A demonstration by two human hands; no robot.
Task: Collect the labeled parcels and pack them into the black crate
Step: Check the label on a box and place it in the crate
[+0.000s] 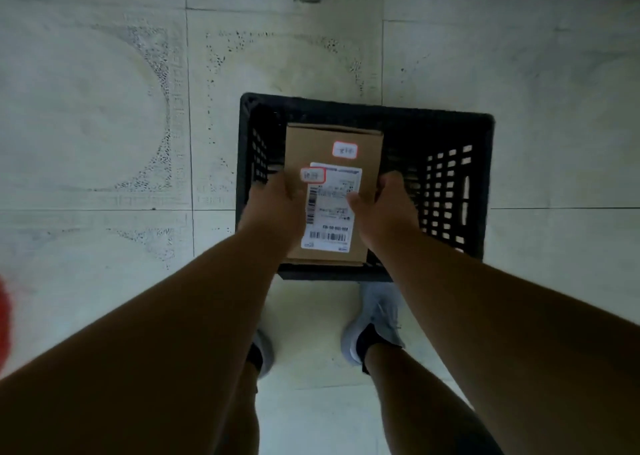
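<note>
Pale tiled floor (pixel 104 125). Left hand (pixel 273 205), right hand (pixel 384 205) gripping brown labeled cardboard parcel (pixel 332 142) over black slatted plastic crate (pixel 446 191). Next: lower, release.

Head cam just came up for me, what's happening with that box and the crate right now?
A person is standing over the black crate, which sits on the tiled floor just ahead of their grey shoes. Both hands hold one brown cardboard parcel by its long sides: the left hand on one edge, the right hand on the other. The parcel's white shipping label faces up. It is above the crate's opening; whether it has touched bottom cannot be told.
</note>
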